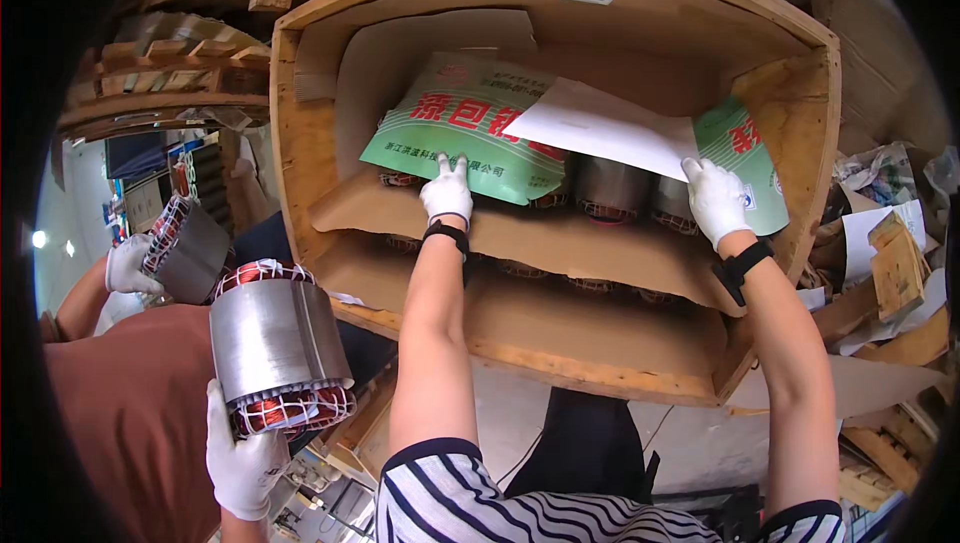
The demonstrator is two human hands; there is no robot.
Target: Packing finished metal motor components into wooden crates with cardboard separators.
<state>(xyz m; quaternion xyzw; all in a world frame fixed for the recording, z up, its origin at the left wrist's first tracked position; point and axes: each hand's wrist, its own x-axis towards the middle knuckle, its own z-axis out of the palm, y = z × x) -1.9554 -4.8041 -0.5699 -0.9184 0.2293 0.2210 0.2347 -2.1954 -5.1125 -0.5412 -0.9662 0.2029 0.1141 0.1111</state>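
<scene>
1. Okay, so on my feed the left hand (447, 191) was on the front edge of a green printed sheet (470, 133), two fingers spread in a V. I'd guess that was to steady something floppy across a wider patch; I couldn't see the thumb.
2. My right hand (718, 201) was at the near right corner of a white sheet (610, 123), fingertips touching it. Pinching or just resting? Couldn't tell from that angle. A corner makes sense as a spot for controlling thin stuff, though.
3. Both sheets were inside the wooden crate (290, 143), white overlapping green, with another green piece (762, 178) on the right. They lay over steel cylinders (608, 188), presumably as a protective cover.
4. Below those, a brown cardboard layer (500, 243) sat above more windings, most likely so the tiers didn't scrape each other.
5. Off left, a co-worker's gloved hand (245, 458) supported a wound core (278, 338) low down, probably because it was heavy. Another gloved hand (132, 265) gripped a second core (198, 251).
</scene>
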